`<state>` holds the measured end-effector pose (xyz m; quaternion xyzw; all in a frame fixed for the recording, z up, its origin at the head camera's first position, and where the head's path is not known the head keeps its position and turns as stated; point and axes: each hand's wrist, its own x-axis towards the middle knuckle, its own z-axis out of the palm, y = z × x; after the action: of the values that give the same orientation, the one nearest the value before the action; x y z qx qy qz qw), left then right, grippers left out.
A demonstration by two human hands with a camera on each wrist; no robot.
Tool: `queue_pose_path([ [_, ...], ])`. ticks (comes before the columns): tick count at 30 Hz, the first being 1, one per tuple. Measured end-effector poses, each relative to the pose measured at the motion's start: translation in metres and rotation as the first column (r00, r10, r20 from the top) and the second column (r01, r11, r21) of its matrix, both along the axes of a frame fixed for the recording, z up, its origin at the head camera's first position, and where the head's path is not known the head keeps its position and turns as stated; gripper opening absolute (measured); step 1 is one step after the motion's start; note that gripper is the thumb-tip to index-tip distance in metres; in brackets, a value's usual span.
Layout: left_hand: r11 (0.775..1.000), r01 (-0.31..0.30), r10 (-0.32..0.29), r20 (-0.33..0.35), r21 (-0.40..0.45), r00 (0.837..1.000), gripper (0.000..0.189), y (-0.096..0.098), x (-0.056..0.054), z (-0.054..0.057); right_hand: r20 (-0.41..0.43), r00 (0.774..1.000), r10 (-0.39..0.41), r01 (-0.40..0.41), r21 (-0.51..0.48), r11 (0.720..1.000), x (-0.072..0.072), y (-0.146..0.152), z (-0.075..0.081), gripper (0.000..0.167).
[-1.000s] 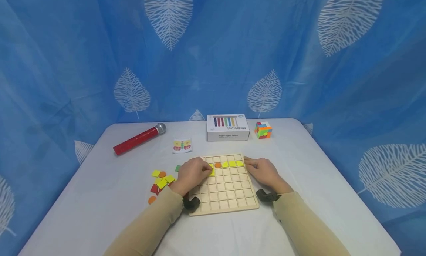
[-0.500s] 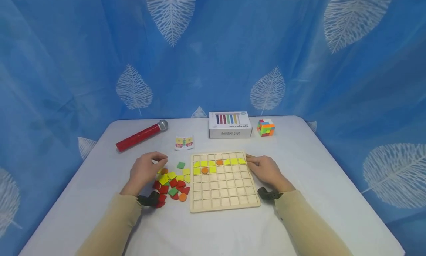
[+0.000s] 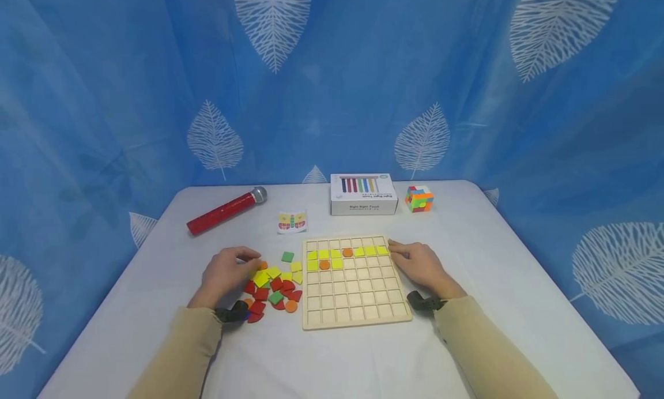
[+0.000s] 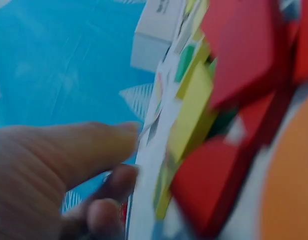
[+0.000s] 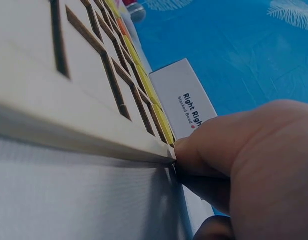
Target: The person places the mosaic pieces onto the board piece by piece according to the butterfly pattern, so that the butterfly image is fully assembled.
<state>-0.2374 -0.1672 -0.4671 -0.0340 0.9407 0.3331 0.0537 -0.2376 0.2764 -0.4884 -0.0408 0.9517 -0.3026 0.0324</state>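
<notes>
In the head view my left hand [image 3: 224, 275] is at the left side of a heap of loose coloured tiles [image 3: 276, 283]. The left wrist view shows its thumb [image 4: 104, 142] stretched out beside yellow and red tiles [image 4: 193, 110], with nothing seen between thumb and fingers. My right hand [image 3: 422, 266] holds a wooden grid board [image 3: 358, 298] at its far right corner. The right wrist view has a fingertip [image 5: 183, 150] on the board's edge; the underside of that hold is partly hidden. Yellow tiles [image 3: 337, 264] and orange discs [image 3: 324, 264] sit in the board's far rows.
A picture card [image 3: 292, 222] with a butterfly pattern lies behind the board. Farther back are a red microphone [image 3: 223, 213], a white box [image 3: 364, 200] and a puzzle cube [image 3: 419, 199]. Single green [image 3: 287, 256] and yellow tiles lie between heap and board.
My left hand has let go of a yellow tile on the board's second filled row and moved left to the heap. The right hand stays at the board's corner. The view has shifted slightly.
</notes>
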Motion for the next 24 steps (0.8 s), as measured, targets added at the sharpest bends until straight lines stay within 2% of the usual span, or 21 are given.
queue_pose_path([
  [2,0.999,0.032,-0.033,-0.022,-0.036,0.999,0.038,0.008,0.0,0.001,-0.002,1.0,-0.004,0.004,0.002,1.0,0.0,0.0,0.0,0.041],
  [5,0.987,0.112,-0.12,-0.075,-0.112,0.99,0.041,0.023,-0.001,0.0,-0.01,1.0,-0.002,0.002,0.008,1.0,0.001,0.0,0.0,0.041],
  [9,0.944,0.234,-0.262,-0.096,-0.231,0.96,0.047,0.039,-0.006,-0.005,-0.027,1.0,0.003,-0.002,0.004,1.0,0.002,0.0,0.0,0.04],
  [12,0.912,0.269,-0.306,-0.079,-0.311,0.949,0.05,0.045,-0.009,-0.009,-0.032,0.999,0.005,-0.005,-0.004,1.0,0.002,-0.001,-0.001,0.04],
  [15,0.903,0.258,-0.301,-0.077,-0.344,0.951,0.05,0.048,-0.011,-0.011,-0.026,1.0,0.007,-0.007,-0.003,1.0,0.003,-0.001,-0.001,0.04],
  [19,0.929,0.216,-0.256,-0.102,-0.3,0.961,0.045,0.049,-0.014,-0.013,-0.019,1.0,-0.004,0.004,-0.004,1.0,0.002,0.0,0.0,0.04],
  [24,0.957,0.165,-0.194,-0.101,-0.239,0.976,0.038,0.048,-0.015,-0.012,-0.024,1.0,0.0,0.0,-0.001,1.0,0.001,0.0,-0.001,0.04],
])
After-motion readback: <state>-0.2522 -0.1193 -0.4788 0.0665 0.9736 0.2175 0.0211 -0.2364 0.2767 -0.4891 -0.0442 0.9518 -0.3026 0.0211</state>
